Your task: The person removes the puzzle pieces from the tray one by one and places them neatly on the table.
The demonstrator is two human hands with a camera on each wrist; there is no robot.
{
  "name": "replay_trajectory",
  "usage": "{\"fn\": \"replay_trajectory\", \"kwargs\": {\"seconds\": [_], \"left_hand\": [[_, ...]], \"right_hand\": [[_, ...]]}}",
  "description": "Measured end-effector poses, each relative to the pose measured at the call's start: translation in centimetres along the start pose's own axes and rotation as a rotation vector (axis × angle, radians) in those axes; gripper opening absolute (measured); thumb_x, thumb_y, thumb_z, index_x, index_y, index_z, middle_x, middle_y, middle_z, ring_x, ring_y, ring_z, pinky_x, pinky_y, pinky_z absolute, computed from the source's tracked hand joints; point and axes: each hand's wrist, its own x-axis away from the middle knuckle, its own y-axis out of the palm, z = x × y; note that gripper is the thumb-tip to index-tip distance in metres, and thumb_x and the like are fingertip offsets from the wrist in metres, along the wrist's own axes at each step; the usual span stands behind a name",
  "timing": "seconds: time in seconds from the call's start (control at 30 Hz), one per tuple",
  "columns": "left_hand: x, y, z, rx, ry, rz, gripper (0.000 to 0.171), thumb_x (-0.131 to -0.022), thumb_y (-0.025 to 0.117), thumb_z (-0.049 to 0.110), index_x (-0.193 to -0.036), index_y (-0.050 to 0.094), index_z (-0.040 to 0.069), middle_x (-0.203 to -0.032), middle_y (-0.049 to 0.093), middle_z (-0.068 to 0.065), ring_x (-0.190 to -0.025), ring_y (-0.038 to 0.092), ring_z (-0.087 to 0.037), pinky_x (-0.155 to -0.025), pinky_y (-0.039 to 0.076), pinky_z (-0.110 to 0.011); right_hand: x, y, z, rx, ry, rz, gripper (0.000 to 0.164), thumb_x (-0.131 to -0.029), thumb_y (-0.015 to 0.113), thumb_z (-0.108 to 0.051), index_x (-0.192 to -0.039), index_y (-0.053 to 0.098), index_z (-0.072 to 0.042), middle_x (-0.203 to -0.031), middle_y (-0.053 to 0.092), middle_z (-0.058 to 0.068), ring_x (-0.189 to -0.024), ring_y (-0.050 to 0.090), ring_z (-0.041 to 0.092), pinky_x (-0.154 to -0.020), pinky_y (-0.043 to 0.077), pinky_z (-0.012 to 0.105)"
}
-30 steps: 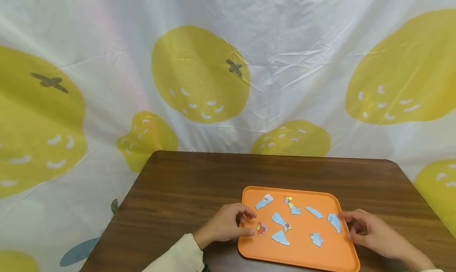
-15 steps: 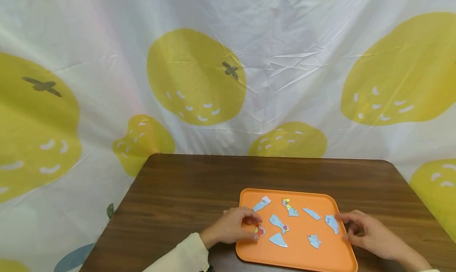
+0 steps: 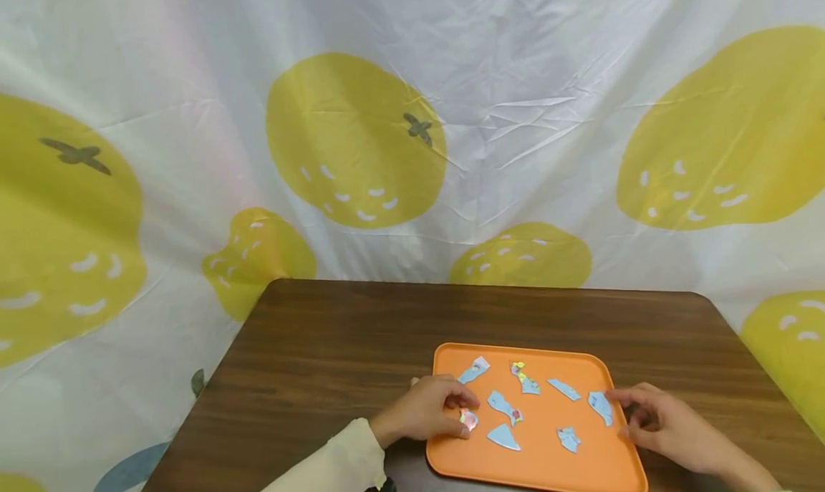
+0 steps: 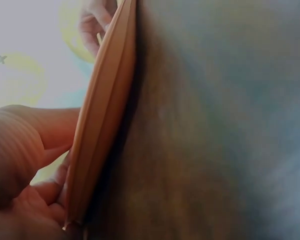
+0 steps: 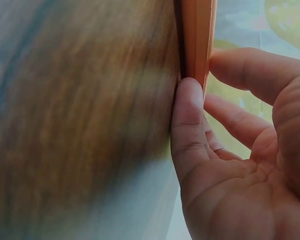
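Note:
An orange tray (image 3: 541, 470) lies on the table, bearing several flat, irregular light-blue pieces. Over its left side reaches my left hand (image 3: 428, 410), its thumb and fingertips at opposite edges of a small red-and-white piece (image 3: 469, 420), which looks pinched and catches the light. In the left wrist view the tray's side wall (image 4: 102, 110) hides those fingertips. At the tray's right rim my right hand (image 3: 670, 427) stays, fingers curled. The right wrist view shows one finger against the tray's outer wall (image 5: 195, 40) and another digit at the rim. A blue piece (image 3: 600, 407) lies beside it.
Other pieces on the tray include a blue triangle (image 3: 504, 437), a long blue one with a red spot (image 3: 505, 407) and a yellow-and-blue one (image 3: 525, 379). The brown wooden table (image 3: 348, 334) extends behind and left. A lemon-print cloth (image 3: 477, 119) hangs at the back.
My left hand has moved right over the tray and closed in on the red piece, which now shines differently. The right hand stays at the rim. The view shifted slightly.

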Motion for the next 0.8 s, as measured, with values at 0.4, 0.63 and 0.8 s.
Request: {"fn": "replay_trajectory", "kwargs": {"seconds": [0.4, 0.63, 0.8], "left_hand": [[-0.5, -0.8, 0.1, -0.051, -0.005, -0.065, 0.023, -0.078, 0.095, 0.034, -0.09, 0.076, 0.033, -0.084, 0.064, 0.018, -0.081, 0.054, 0.005, -0.082, 0.029, -0.032], [0.1, -1.6, -0.3, 0.068, 0.015, -0.076, 0.018, -0.088, 0.088, 0.027, -0.086, 0.071, 0.025, -0.074, 0.064, 0.018, -0.072, 0.058, 0.005, -0.086, 0.032, -0.029], [0.4, -1.9, -0.5, 0.147, 0.012, -0.071, 0.014, -0.091, 0.085, 0.024, -0.089, 0.072, 0.024, -0.078, 0.069, 0.017, -0.075, 0.062, 0.004, -0.084, 0.046, -0.022]], "right_hand": [[-0.1, 0.0, -0.4, -0.013, 0.024, -0.019, 0.043, -0.093, 0.078, -0.004, -0.133, 0.065, 0.007, -0.117, 0.065, 0.01, -0.079, 0.063, 0.007, -0.064, 0.052, 0.024], [-0.1, -0.2, -0.3, -0.013, 0.046, -0.021, 0.043, -0.094, 0.079, -0.007, -0.134, 0.065, 0.004, -0.118, 0.065, 0.016, -0.08, 0.064, 0.007, -0.066, 0.054, 0.025], [-0.2, -0.2, -0.2, -0.009, 0.055, -0.026, 0.043, -0.094, 0.079, -0.007, -0.133, 0.066, 0.004, -0.117, 0.064, 0.014, -0.08, 0.064, 0.006, -0.066, 0.053, 0.025]]}}
